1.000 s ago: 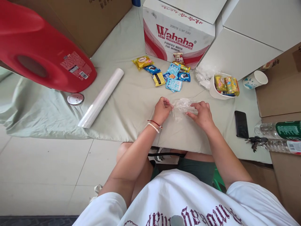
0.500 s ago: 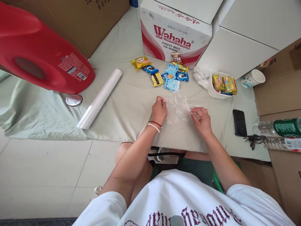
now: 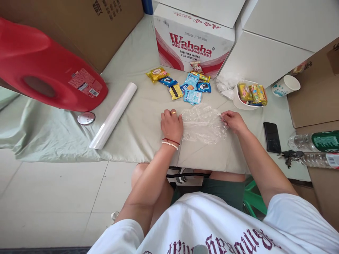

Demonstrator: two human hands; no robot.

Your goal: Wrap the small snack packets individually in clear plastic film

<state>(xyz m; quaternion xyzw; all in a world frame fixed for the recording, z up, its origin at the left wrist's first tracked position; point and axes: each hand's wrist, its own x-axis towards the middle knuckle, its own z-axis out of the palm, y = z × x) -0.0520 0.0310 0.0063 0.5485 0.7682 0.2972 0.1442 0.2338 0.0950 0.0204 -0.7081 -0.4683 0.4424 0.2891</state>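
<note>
Left hand (image 3: pixel 171 124): curled shut, it pinches the left edge of the clear plastic bag (image 3: pixel 203 124).
Right hand (image 3: pixel 233 120): its fingers are closed on the right edge of the same bag.
Bag: it lies pulled wide and flat between the two hands, close to the near edge of the surface (image 3: pixel 143 120), about the middle. It is crinkly and see-through.
Inside the bag: it looks empty. Nothing shows through it but the green cloth.
Done so far: the bag looks spread out and smoothed.
Not done: the snack packets (image 3: pixel 185 86) lie loose past the bag, toward the far edge, and none is in it.
White bowl (image 3: pixel 236 102): it sits toward the right edge and holds more yellow snacks.
Black phone (image 3: pixel 272 137): it lies flat, right of the right hand.
White roll (image 3: pixel 113 115): it lies slanted, toward the left edge.
Red jug (image 3: pixel 47 70): big, it lies on its side at the far left corner.
Wahaha box (image 3: pixel 193 42): it stands at the far edge, just behind the loose snacks.
</note>
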